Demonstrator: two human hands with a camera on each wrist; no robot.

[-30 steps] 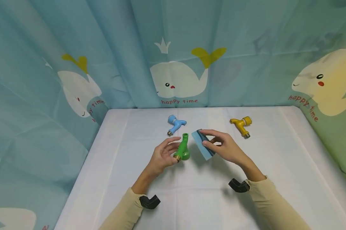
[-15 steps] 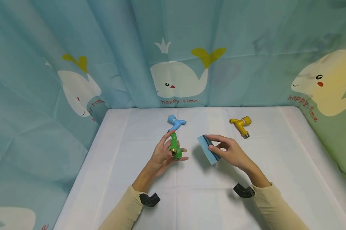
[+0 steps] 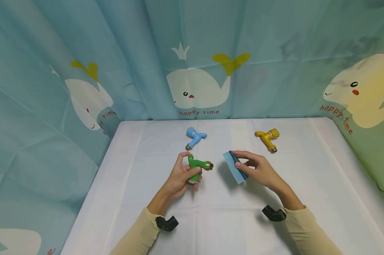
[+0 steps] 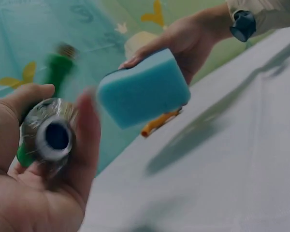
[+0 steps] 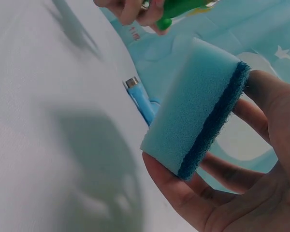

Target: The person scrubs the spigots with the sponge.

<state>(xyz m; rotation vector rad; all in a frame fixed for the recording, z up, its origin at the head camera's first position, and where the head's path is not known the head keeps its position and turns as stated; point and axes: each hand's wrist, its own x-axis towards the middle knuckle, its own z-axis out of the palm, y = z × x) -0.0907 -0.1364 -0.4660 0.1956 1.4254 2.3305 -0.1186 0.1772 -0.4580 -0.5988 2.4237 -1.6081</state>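
My left hand [image 3: 179,179] grips a green faucet [image 3: 195,164] above the table, thumb across its body. The brass threaded end points right in the head view. In the left wrist view the faucet's round end [image 4: 55,136] faces the camera, partly wrapped by blurred fingers. My right hand [image 3: 261,170] pinches a light blue sponge [image 3: 232,168] with a dark blue scouring layer. That dark layer [image 5: 215,118] lies on the palm side in the right wrist view. The sponge is held tilted, clear of the table, a short way right of the faucet.
A light blue faucet [image 3: 195,137] lies on the white-covered table [image 3: 140,170] behind my left hand. A yellow faucet [image 3: 268,139] lies farther right, near the back. A blue curtain [image 3: 140,63] printed with whales stands along the table's back and sides.
My left hand has turned the green faucet, so its brass end swings from lower left to the right. My right hand has drawn slightly right and toward me with the sponge.
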